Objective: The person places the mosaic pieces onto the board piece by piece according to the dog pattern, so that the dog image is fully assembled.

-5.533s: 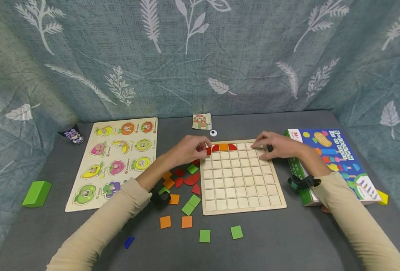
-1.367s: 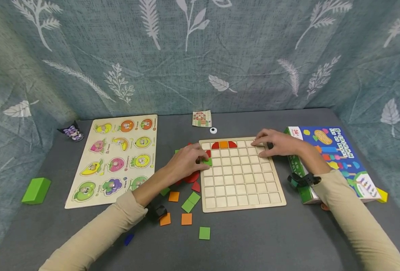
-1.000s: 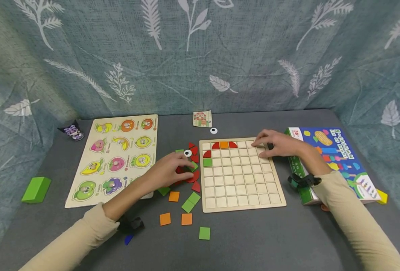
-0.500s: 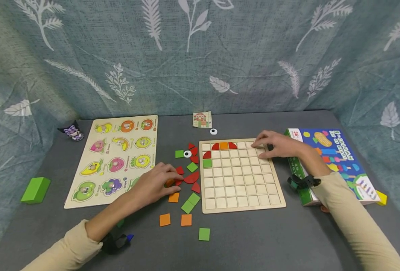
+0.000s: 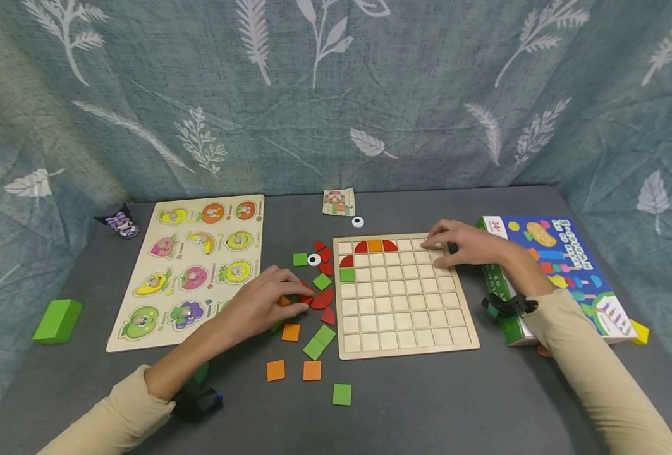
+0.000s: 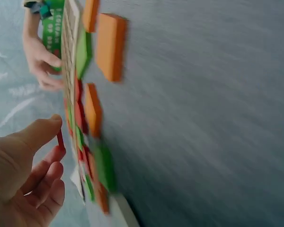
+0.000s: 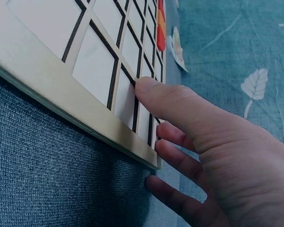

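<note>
Over the loose pieces left of the wooden grid board [image 5: 409, 354], my left hand [image 5: 267, 299] pinches a thin red tile [image 6: 60, 139] between thumb and fingertip, its edge facing the left wrist camera. My right hand [image 5: 465, 242] rests at the board's far right corner, thumb on the grid and fingers loosely spread, holding nothing. Set in the board's far row are an orange square [image 5: 374, 246] and two red quarter-round pieces on either side of it. In the left column, a red quarter-round piece [image 5: 346, 260] sits above a green square [image 5: 347, 274].
Loose green, orange and red tiles [image 5: 320, 342] lie left and in front of the board. A fruit puzzle board [image 5: 114, 344] is at left, a green block [image 5: 58, 321] beyond it. At right lies a blue game box [image 5: 563, 272]. A small pattern card [image 5: 338, 202] lies behind.
Compared with the earliest frame, a green square now sits in the board's left column. My left hand has moved from the board back to the pile and picked up a red tile. The right hand stays put.
</note>
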`<state>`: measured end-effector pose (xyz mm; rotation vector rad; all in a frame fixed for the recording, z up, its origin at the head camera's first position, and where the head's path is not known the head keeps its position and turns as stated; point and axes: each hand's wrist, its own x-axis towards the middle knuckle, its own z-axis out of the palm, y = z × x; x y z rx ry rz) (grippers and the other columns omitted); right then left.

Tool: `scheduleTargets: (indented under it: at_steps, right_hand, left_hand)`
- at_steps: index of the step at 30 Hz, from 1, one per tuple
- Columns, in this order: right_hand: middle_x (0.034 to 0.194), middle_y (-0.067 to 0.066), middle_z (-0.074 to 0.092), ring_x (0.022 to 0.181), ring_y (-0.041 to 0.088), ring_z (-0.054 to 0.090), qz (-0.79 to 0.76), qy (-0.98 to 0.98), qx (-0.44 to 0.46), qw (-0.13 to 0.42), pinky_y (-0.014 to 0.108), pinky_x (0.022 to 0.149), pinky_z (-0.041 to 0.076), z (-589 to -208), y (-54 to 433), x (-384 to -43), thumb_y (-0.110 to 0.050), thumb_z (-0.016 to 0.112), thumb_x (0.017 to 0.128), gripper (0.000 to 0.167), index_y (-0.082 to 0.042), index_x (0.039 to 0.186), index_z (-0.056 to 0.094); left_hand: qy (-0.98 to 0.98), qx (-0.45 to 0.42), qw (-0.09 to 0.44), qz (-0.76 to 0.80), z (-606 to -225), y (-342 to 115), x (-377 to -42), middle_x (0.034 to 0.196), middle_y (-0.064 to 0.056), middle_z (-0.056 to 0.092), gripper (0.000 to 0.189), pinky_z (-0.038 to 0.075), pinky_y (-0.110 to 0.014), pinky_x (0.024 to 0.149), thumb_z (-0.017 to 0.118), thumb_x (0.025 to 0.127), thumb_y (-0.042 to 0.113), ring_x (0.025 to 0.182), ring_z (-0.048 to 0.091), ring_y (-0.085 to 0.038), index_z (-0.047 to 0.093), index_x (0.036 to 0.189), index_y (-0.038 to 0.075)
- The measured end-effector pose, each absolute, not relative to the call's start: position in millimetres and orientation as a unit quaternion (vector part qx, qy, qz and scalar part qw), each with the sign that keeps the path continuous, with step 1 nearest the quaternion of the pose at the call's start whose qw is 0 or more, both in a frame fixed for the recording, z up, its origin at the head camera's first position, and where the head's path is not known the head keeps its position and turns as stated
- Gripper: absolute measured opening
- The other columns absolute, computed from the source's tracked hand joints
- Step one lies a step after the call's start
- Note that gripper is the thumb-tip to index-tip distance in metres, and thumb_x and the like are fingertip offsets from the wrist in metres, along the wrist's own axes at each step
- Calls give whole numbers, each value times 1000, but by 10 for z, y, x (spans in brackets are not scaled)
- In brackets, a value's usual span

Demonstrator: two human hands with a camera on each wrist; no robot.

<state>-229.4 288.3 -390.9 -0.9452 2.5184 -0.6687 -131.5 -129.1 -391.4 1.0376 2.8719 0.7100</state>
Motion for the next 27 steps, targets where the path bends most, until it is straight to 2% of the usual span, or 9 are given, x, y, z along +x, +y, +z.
scheduleTargets:
  at_steps: [6,7,13,14,22,27]
  right_hand:
    - [127,16,51,112,31,51,-241,894,-327,190,47,89,44,-3917,2880,-2282,-21,70,89,43,-7,129,62]
    - [127,16,51,113,31,51,-242,894,-326,190,47,89,44,-3918,2876,-2280,-21,70,89,43,-6,129,62]
    - [128,16,51,114,31,51,-241,894,-326,190,48,90,44,-3919,2871,-2282,-22,69,90,43,-7,130,62]
    - [128,16,51,114,32,51,-240,895,-325,191,48,90,44,-3919,2875,-2284,-22,69,90,43,-7,130,62]
    - [129,16,51,115,32,51,-237,896,-322,193,48,90,43,-3911,2884,-2287,-24,69,91,43,-7,130,62]
    - [128,16,51,114,31,51,-240,895,-323,193,48,90,43,-3903,2880,-2281,-23,69,90,43,-7,130,62]
  left_hand:
    - [897,389,9,210,-3933,-925,-1405,101,2,68,24,52,-27,75,74,86,29,94,56,-13,76,108,20]
    - [893,399,4,206,-3948,-871,-1426,101,2,68,23,53,-29,80,74,86,29,95,57,-14,76,107,20]
    - [882,430,-29,192,-3994,-702,-1526,98,2,69,20,51,-26,77,75,85,28,92,56,-14,77,102,18]
    - [881,433,-33,189,-3994,-693,-1534,98,2,69,19,49,-25,71,75,85,27,90,55,-14,77,101,18]
    - [881,435,-44,183,-4004,-706,-1564,96,2,70,16,50,-26,73,76,83,25,89,57,-15,78,98,17]
    - [879,436,-51,184,-4008,-711,-1563,96,1,68,15,48,-24,70,76,83,25,86,56,-14,78,97,17]
